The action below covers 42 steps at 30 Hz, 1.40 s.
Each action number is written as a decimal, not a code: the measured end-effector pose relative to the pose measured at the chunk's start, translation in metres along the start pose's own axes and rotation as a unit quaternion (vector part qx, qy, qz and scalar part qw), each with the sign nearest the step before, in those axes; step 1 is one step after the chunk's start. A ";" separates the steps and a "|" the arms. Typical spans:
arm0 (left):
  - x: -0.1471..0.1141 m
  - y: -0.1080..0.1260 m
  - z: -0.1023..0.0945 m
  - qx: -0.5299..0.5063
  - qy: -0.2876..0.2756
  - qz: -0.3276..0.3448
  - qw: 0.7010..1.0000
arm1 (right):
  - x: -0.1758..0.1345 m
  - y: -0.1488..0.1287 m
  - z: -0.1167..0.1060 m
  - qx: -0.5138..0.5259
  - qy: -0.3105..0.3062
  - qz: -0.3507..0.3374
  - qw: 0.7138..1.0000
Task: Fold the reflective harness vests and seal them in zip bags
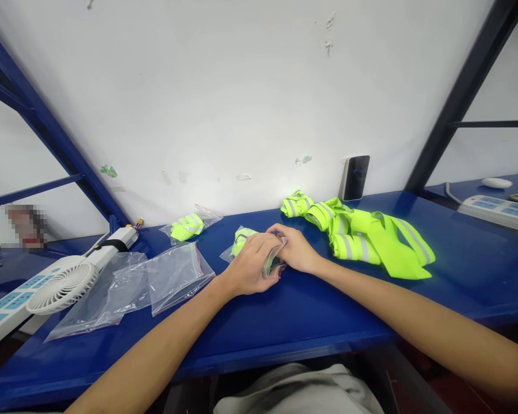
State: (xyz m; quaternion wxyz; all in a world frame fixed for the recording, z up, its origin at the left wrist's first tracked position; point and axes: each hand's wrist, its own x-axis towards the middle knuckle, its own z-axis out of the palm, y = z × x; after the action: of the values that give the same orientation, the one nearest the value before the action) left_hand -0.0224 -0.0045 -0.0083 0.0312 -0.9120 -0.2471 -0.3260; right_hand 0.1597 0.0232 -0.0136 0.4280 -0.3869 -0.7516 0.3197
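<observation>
My left hand (pixel 251 265) is curled around a small clear plastic bag (pixel 273 261), just above the blue table. Reaching into or pressing at the bag's mouth is my right hand (pixel 300 252), its fingers bent and partly hidden; what lies inside the bag is hard to make out. Directly behind my left hand sits a bagged neon-yellow bundle (pixel 243 237). Another bagged bundle with grey reflective stripes (pixel 187 226) lies farther left, near the wall. To the right are several rolled neon-yellow reflective straps (pixel 347 244), one with a loose end spread out.
Flat clear zip bags (pixel 172 276) lie to the left on the blue table (pixel 302 322). Beside them are a white handheld fan (pixel 64 287) and a power strip (pixel 8 305). A phone (pixel 356 178) leans on the wall. Another power strip (pixel 498 213) is at right.
</observation>
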 end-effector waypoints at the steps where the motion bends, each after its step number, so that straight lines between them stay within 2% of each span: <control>1: 0.000 0.001 0.001 0.003 0.006 0.002 1.000 | -0.001 -0.001 0.001 -0.012 0.009 -0.005 1.000; 6: 0.000 -0.002 0.002 0.023 0.004 0.020 1.000 | -0.003 -0.006 0.001 -0.034 0.007 -0.021 0.999; 9: 0.001 -0.007 0.000 0.064 -0.002 -0.022 0.998 | 0.000 -0.004 -0.001 -0.014 0.011 -0.020 1.000; 11: 0.002 -0.010 -0.003 0.085 0.007 -0.079 0.993 | 0.006 -0.002 -0.004 0.047 0.058 0.026 0.997; 13: 0.000 -0.011 -0.007 0.078 -0.012 -0.103 0.992 | 0.012 0.000 -0.008 0.147 0.114 0.093 0.978; 15: -0.002 -0.011 -0.009 0.036 -0.052 -0.074 0.995 | 0.018 0.002 -0.013 0.242 0.149 0.139 0.949; 16: -0.003 -0.011 -0.010 0.007 -0.054 -0.055 0.997 | 0.020 0.002 -0.015 0.278 0.159 0.152 0.935; 17: -0.004 -0.011 -0.010 -0.022 -0.035 -0.044 0.998 | 0.021 0.001 -0.018 0.307 0.167 0.162 0.923; 19: -0.003 -0.011 -0.011 -0.050 0.043 -0.052 0.996 | 0.022 0.000 -0.023 0.359 0.167 0.175 0.901; 21: -0.001 -0.012 -0.013 -0.017 0.103 -0.088 0.991 | 0.022 -0.003 -0.027 0.395 0.133 0.177 0.892; 23: 0.002 -0.013 -0.019 0.039 0.077 -0.122 0.989 | 0.021 -0.007 -0.029 0.398 0.085 0.166 0.898; 25: 0.004 -0.014 -0.026 0.054 -0.006 -0.147 0.988 | 0.019 -0.009 -0.030 0.382 0.049 0.151 0.910; 27: 0.005 -0.013 -0.032 0.038 -0.070 -0.169 0.982 | 0.019 -0.011 -0.031 0.374 0.045 0.142 0.915; 28: 0.006 -0.013 -0.033 0.033 -0.076 -0.184 0.979 | 0.018 -0.012 -0.032 0.371 0.054 0.139 0.916; 30: 0.007 -0.011 -0.033 0.032 -0.031 -0.232 0.972 | 0.018 -0.012 -0.034 0.346 0.083 0.123 0.926; 32: 0.010 -0.010 -0.030 0.001 0.063 -0.300 0.952 | 0.017 -0.012 -0.035 0.301 0.098 0.098 0.944; 34: 0.012 -0.010 -0.027 -0.112 0.133 -0.363 0.915 | 0.016 -0.013 -0.035 0.266 0.076 0.084 0.957; 36: 0.013 -0.010 -0.023 -0.259 0.146 -0.407 0.864 | 0.016 -0.015 -0.034 0.241 0.039 0.087 0.966; 38: 0.012 -0.011 -0.018 -0.373 0.127 -0.426 0.814 | 0.016 -0.016 -0.032 0.214 0.014 0.092 0.972; 40: 0.011 -0.013 -0.011 -0.437 0.143 -0.433 0.775 | 0.016 -0.016 -0.031 0.196 0.005 0.097 0.976; 42: 0.009 -0.016 -0.007 -0.468 0.186 -0.443 0.742 | 0.016 -0.016 -0.031 0.196 0.002 0.104 0.975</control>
State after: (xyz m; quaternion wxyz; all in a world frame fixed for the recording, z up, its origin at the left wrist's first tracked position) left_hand -0.0280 0.0122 0.0007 -0.5020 -0.5212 -0.4291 -0.5405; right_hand 0.1769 0.0337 0.0189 0.4612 -0.3720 -0.6294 0.5027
